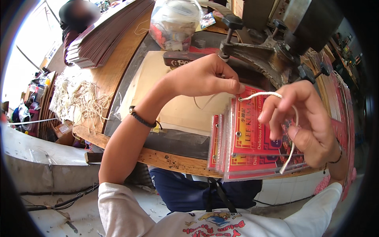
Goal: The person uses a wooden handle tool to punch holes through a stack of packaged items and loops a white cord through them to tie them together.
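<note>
A stack of red and yellow printed plastic bags [252,130] with metal eyelets lies at the table's front edge. My left hand [209,77] is closed at the stack's upper left corner, thumb resting on it; the fingers behind are partly hidden. A white cord [262,94] runs through the corner eyelet and reaches right. My right hand [310,122] has its fingers curled round this cord, its free end hanging below the thumb. Another stretch of cord [202,107] shows beneath my left hand, over the tan cardboard.
A press with black knobs [272,55] stands behind the bags. Loose white cords [79,96] are heaped on the left, near a tall stack of flat sheets [104,37]. A clear plastic bag [175,23] sits at the back. A person [77,23] is at the far left.
</note>
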Motion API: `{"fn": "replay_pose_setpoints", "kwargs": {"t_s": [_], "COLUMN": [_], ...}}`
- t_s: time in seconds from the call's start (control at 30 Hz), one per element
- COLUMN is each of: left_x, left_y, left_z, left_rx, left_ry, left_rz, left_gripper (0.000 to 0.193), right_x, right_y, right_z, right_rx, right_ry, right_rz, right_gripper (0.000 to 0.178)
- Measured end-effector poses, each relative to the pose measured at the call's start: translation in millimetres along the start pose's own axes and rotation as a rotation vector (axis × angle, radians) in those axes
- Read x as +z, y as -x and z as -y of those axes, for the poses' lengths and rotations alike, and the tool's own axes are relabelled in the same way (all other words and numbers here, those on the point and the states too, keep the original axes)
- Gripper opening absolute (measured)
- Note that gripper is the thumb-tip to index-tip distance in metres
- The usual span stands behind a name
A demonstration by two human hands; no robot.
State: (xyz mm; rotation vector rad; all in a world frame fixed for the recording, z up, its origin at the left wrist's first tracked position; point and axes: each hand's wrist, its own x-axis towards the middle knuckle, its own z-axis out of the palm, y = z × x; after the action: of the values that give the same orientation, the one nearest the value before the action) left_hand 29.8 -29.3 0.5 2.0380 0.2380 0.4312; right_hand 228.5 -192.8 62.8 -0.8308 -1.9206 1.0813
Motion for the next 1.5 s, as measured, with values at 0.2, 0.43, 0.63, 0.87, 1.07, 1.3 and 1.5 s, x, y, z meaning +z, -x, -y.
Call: {"fn": "replay_pose_setpoints", "kwargs": {"t_s": [0.2, 0.43, 0.63, 0.87, 1.07, 1.3, 1.5], "left_x": [-1.9, 1.9, -0.4, 13.5, 18.4, 20.7, 13.5], "left_y": [4.6, 5.5, 6.3, 6.8, 4.5, 9.4, 6.8], "left_z": [0.0, 13.6, -6.2, -39.9, -43.3, -36.4, -50.7], "left_rx": [-0.143, -0.177, 0.009, 0.088, 0.133, 0.103, 0.086], "left_ry": [0.195, 0.387, 0.173, -0.136, -0.174, 0.091, 0.036], "left_rz": [0.158, 0.216, -0.069, -0.088, -0.13, -0.086, -0.044], "left_gripper": [0.034, 0.033, 0.024, 0.035, 0.029, 0.019, 0.022], "right_x": [13.4, 5.0, -6.1, 1.7, 5.1, 3.2, -7.8], "right_y": [-4.3, -1.6, -4.3, -17.1, -16.8, -18.3, -10.3], "right_z": [-27.5, -45.5, -45.7, -41.8, -36.5, -36.5, -37.9], "right_rx": [-0.016, -0.053, -0.011, -0.104, -0.105, -0.109, -0.102], "right_ry": [-0.149, -0.023, 0.167, 0.251, 0.198, 0.235, 0.308], "right_rz": [-0.006, -0.207, -0.269, -0.241, -0.181, -0.098, -0.056], "right_gripper": [0.042, 0.059, 0.042, 0.062, 0.073, 0.073, 0.074]}}
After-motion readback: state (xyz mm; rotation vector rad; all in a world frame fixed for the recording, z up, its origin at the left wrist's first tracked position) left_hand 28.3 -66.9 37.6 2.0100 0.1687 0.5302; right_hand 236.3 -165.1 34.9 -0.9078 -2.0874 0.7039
